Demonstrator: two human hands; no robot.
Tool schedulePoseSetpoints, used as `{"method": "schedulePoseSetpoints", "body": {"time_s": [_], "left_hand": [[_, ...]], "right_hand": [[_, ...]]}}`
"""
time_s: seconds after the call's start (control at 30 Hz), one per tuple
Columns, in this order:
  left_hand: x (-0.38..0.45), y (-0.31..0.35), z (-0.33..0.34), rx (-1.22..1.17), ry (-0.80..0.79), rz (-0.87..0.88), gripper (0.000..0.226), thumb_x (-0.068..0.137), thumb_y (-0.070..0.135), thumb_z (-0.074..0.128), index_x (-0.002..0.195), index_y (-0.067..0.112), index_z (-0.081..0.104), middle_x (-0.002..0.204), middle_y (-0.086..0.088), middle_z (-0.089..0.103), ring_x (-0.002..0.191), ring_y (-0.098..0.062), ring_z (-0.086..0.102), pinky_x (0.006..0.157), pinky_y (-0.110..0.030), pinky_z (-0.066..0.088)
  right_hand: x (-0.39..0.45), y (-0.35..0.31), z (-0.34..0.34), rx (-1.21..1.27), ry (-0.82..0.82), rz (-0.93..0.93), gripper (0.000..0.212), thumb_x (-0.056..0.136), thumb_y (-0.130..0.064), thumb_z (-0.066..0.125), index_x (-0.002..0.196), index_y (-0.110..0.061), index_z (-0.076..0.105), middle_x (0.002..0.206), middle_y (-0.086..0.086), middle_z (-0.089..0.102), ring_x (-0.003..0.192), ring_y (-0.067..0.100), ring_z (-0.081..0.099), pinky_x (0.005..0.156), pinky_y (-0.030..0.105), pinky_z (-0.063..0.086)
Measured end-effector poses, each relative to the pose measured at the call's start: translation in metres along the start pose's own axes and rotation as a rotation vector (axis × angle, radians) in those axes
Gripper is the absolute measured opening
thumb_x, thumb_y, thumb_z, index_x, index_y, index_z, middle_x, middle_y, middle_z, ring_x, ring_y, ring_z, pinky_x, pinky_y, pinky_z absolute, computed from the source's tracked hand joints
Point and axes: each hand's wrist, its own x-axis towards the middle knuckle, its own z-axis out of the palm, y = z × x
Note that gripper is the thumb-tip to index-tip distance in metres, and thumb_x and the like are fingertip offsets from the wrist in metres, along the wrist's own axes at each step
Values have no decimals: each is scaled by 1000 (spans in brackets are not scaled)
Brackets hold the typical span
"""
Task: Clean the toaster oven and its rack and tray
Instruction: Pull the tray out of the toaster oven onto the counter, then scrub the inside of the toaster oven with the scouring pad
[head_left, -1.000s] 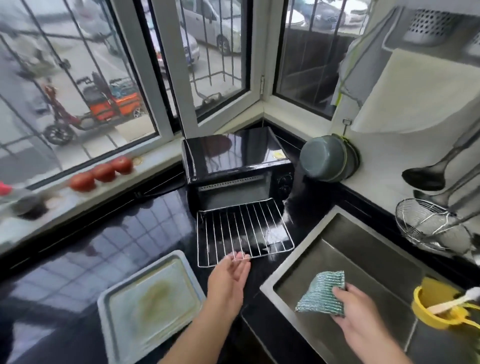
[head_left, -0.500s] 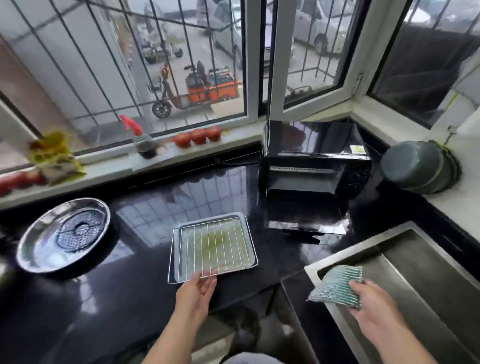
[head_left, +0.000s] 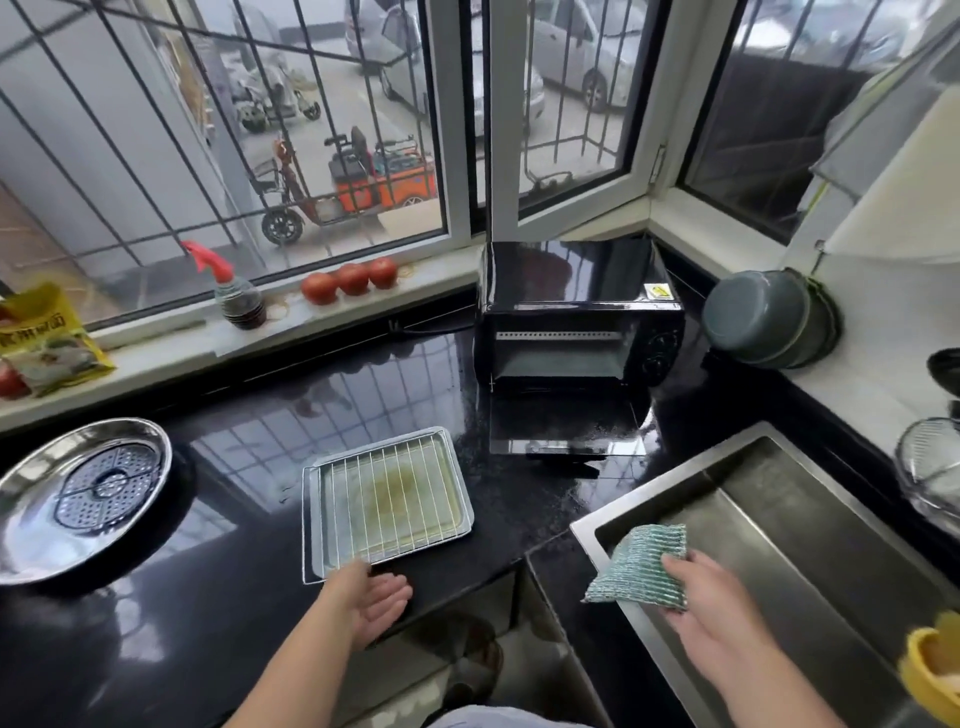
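Two bare hands work at a glossy black stone desk below a barred window. The left hand (head_left: 375, 603) lies palm up with its fingers (head_left: 397, 592) loosely spread and holding nothing, just at the near edge of the thin wire oven rack (head_left: 387, 501), which rests on top of the pale, stained metal baking tray (head_left: 319, 561); whether skin touches wire cannot be told. The right hand (head_left: 711, 597) pinches a teal woven scouring sponge (head_left: 641, 566) over the near corner of the stainless steel sink (head_left: 769, 525). The black toaster oven (head_left: 576, 312) stands at the back by the window (door folded down, cavity open), well apart from both hands.
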Motion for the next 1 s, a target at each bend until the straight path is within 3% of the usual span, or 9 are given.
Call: {"method": "schedulePoseSetpoints", "body": {"time_s": [0.1, 0.23, 0.33, 0.4, 0.47, 0.53, 0.67, 0.83, 1.0], "left_hand": [[-26, -10, 16, 45, -109, -19, 38, 109, 21, 44, 126, -6, 63, 95, -18, 78, 89, -32, 73, 67, -40, 60], [-72, -14, 63, 133, -350, 11, 38, 106, 21, 51, 128, -7, 64, 107, -21, 76, 90, -34, 76, 83, -42, 60], [-96, 1, 103, 193, -521, 46, 43, 106, 33, 54, 128, -3, 63, 118, -23, 74, 107, -38, 73, 94, -49, 59], [-97, 17, 123, 153, -631, 49, 48, 106, 40, 55, 130, 0, 62, 121, -22, 72, 107, -37, 70, 89, -49, 59], [-89, 34, 134, 188, -657, 110, 37, 107, 29, 53, 132, 2, 61, 113, -20, 73, 96, -33, 71, 76, -44, 60], [-75, 47, 133, 284, -583, 212, 27, 107, 8, 46, 131, 6, 59, 105, -20, 75, 90, -33, 74, 69, -42, 60], [-49, 70, 112, 382, -681, 212, 32, 105, -2, 45, 129, 10, 61, 114, -23, 73, 99, -38, 72, 85, -52, 60], [-31, 97, 121, 499, -838, 242, 34, 105, 1, 48, 131, 15, 66, 122, -23, 72, 105, -37, 71, 91, -50, 58], [-19, 127, 181, 523, -613, 358, 23, 104, 1, 51, 121, 5, 67, 106, -18, 76, 89, -30, 74, 74, -41, 61]], "right_hand": [[0, -1, 4, 113, -65, 67, 22, 99, 5, 42, 113, 3, 58, 98, 23, 68, 84, 32, 65, 73, 40, 56], [-6, -2, 28, 69, -126, -6, 22, 99, 2, 45, 111, -1, 64, 98, 19, 73, 90, 31, 68, 86, 43, 55], [-23, -4, 62, -352, -144, -365, 21, 98, -7, 56, 105, -19, 72, 99, -2, 75, 97, 12, 69, 91, 33, 54], [-29, 2, 85, -710, -214, -597, 20, 94, -14, 63, 105, -29, 73, 100, -15, 72, 98, -3, 63, 90, 19, 49], [-28, 16, 103, -1011, -364, -689, 26, 91, -18, 65, 112, -33, 72, 113, -25, 64, 112, -11, 52, 100, 10, 38], [-24, 25, 111, -1010, -386, -657, 27, 91, -16, 66, 110, -34, 73, 119, -27, 62, 119, -13, 47, 106, 8, 32], [-2, 15, 118, -705, -32, -529, 35, 92, -9, 62, 103, -42, 65, 112, -18, 64, 99, 0, 61, 88, 16, 49], [33, -10, 144, -687, -240, -293, 54, 95, -20, 64, 134, -46, 39, 115, -15, 66, 89, -3, 65, 70, 12, 50], [100, -54, 173, -767, -56, -388, 24, 87, -9, 69, 98, -28, 60, 91, 1, 72, 87, 21, 69, 76, 37, 57]]}}
